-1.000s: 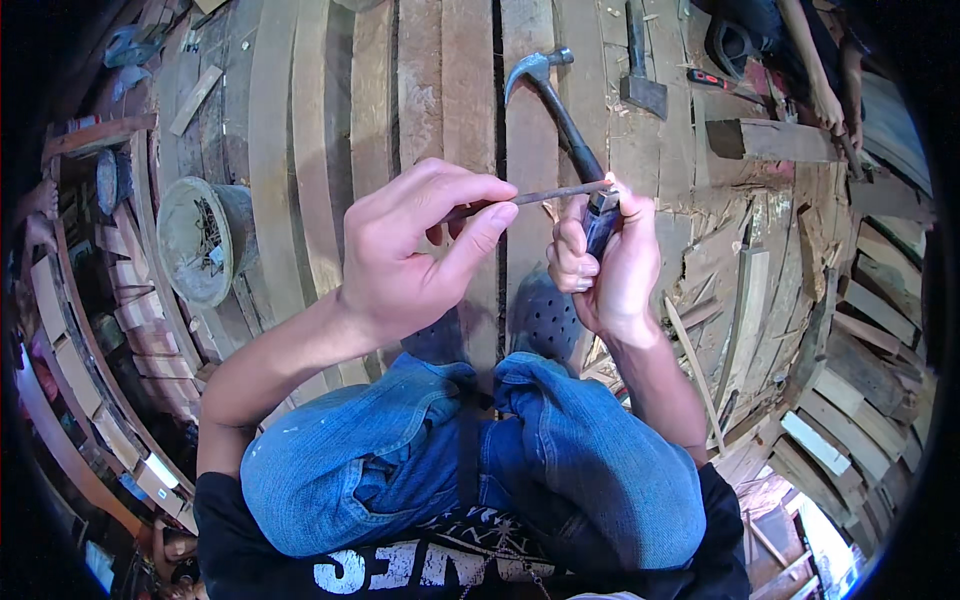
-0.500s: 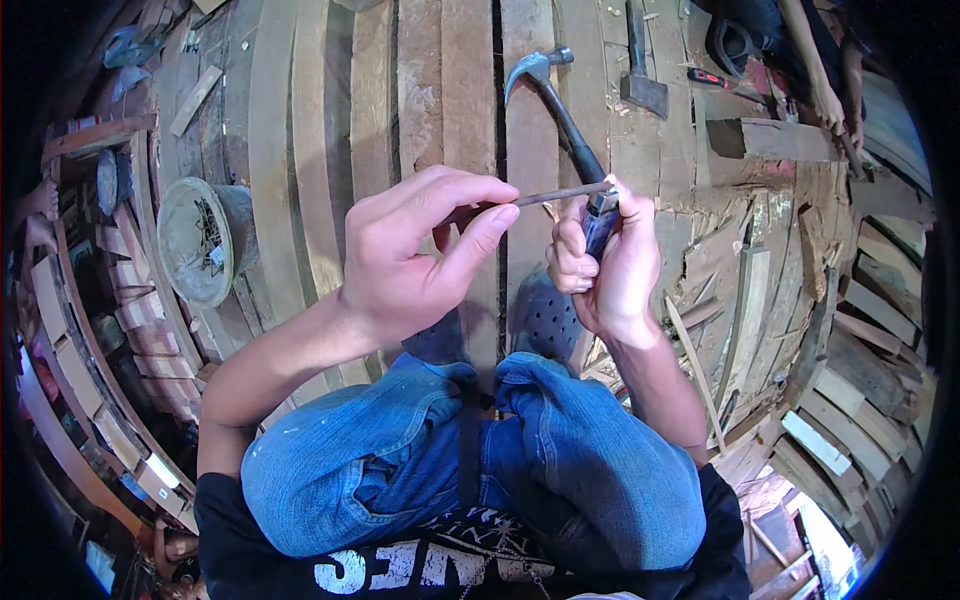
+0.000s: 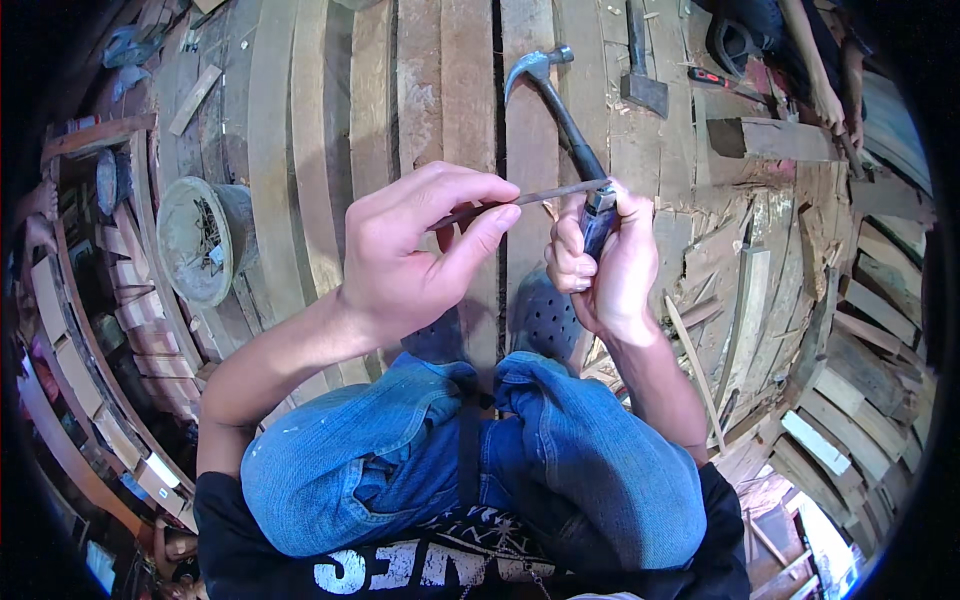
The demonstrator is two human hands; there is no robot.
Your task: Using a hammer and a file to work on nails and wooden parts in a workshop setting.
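Observation:
Between the thumb and fingers of my left hand (image 3: 420,250) is a thin dark rod (image 3: 550,194), angled rightward so its tip touches or lies just over the metal end of a dark-handled tool (image 3: 598,225). My right hand (image 3: 625,280) wraps that tool, thumb near its top; what kind it is, I cannot tell. Just beyond, a claw hammer (image 3: 565,120) lies with its head away from me. Below are my bent knees in jeans (image 3: 600,460) and my perforated dark shoes (image 3: 545,320).
A bucket of thin scraps (image 3: 180,250) stands left on the plank floor (image 3: 370,80). A broad-headed metal tool (image 3: 642,90), a red-black handled tool (image 3: 705,78) and a wooden block (image 3: 770,138) lie upper right, beside a co-worker's arms (image 3: 820,100). Scrap boards (image 3: 860,400) crowd the right.
The rod in my left hand has shifted very slightly over the end of the held tool, with a small movement of the fingers. Otherwise little differs.

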